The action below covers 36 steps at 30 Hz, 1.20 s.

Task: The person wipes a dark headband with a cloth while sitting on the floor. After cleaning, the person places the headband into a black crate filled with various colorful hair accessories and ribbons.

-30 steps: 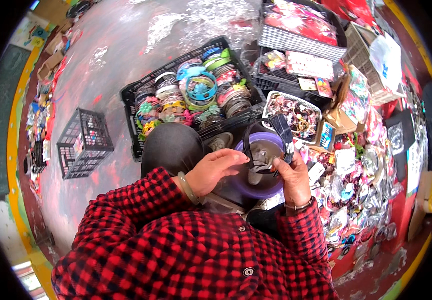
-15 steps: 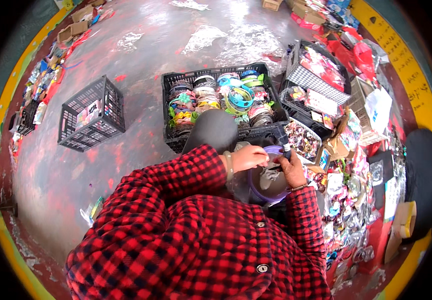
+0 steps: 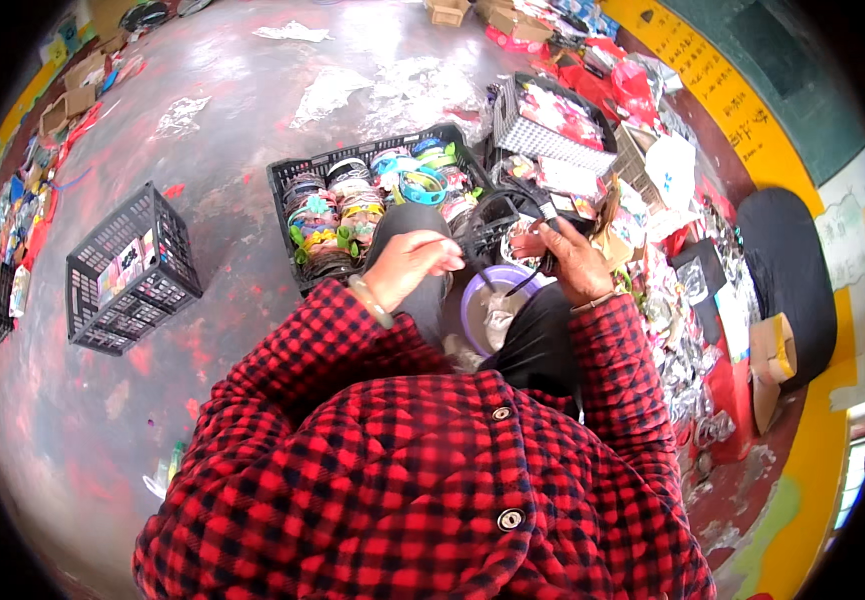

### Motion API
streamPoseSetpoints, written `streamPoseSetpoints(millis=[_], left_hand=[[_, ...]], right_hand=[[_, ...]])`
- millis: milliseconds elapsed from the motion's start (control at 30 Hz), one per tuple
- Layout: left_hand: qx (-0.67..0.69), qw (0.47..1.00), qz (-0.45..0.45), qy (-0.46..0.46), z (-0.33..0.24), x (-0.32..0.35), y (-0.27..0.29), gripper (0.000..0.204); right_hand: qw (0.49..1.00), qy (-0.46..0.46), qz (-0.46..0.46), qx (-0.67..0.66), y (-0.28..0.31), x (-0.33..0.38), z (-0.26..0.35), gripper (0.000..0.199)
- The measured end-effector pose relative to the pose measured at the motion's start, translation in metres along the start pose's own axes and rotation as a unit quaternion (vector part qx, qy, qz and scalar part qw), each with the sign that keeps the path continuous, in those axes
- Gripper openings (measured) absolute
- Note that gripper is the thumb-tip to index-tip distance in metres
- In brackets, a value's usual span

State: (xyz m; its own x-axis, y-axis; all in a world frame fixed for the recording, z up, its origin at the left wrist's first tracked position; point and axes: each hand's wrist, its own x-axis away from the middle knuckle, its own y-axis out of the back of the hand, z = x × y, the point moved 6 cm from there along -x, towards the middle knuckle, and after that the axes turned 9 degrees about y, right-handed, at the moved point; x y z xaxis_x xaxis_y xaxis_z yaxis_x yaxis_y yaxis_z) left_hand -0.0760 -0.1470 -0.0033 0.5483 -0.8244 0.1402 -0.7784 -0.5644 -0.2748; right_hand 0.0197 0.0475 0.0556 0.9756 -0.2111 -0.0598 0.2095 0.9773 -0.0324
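A black hairband (image 3: 494, 219) with a small pale tag rises from my right hand (image 3: 578, 264), whose fingers are wrapped round it. Its loop spans part of the gap between my hands, above a purple-rimmed bucket (image 3: 472, 290). My left hand (image 3: 413, 266) is just left of the hairband, fingers curled together in a pinch; whatever they may hold is too small to make out. Crumpled whitish material (image 3: 499, 318) lies in the bucket, partly hidden by my dark trouser leg. Beyond my knee stands a black crate (image 3: 279, 185) filled with rows of coloured hairbands (image 3: 358, 205).
A smaller black crate (image 3: 183, 262) with packets inside stands on the floor at left. To the right, a grey woven basket (image 3: 553, 145), a cardboard box (image 3: 775, 350) and heaps of packaged goods (image 3: 688, 385) crowd the floor. Plastic sheeting (image 3: 333, 95) lies farther off.
My view has swung right, shifting the crates leftward in it. My hands have spread apart from close together over the bucket, and the hairband's loop now shows raised beside my right hand.
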Motion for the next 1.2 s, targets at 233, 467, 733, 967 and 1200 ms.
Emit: streamPoseSetpoints(millis=[233,467,733,967,1200], left_hand=[[0.065,0.988,-0.131,-0.051,-0.018,0.041,0.044,0.029],[0.131,0.986,-0.064,-0.075,-0.043,0.044,0.020,0.028],[-0.033,0.996,0.012,-0.078,-0.037,0.002,-0.032,0.029],[-0.161,0.972,-0.134,-0.107,-0.080,0.011,-0.013,0.034],[-0.133,0.956,-0.229,-0.125,-0.115,0.025,0.029,0.029]], right_hand=[[0.968,-0.045,0.146,-0.200,-0.063,-0.014,-0.005,0.031],[0.976,0.022,0.211,-0.038,-0.067,-0.018,-0.005,0.049],[0.992,0.039,0.100,0.061,0.002,-0.003,0.009,0.042],[0.996,0.068,0.063,0.004,0.049,-0.014,0.005,0.013],[0.997,0.048,0.050,-0.038,0.039,-0.030,-0.018,0.014]])
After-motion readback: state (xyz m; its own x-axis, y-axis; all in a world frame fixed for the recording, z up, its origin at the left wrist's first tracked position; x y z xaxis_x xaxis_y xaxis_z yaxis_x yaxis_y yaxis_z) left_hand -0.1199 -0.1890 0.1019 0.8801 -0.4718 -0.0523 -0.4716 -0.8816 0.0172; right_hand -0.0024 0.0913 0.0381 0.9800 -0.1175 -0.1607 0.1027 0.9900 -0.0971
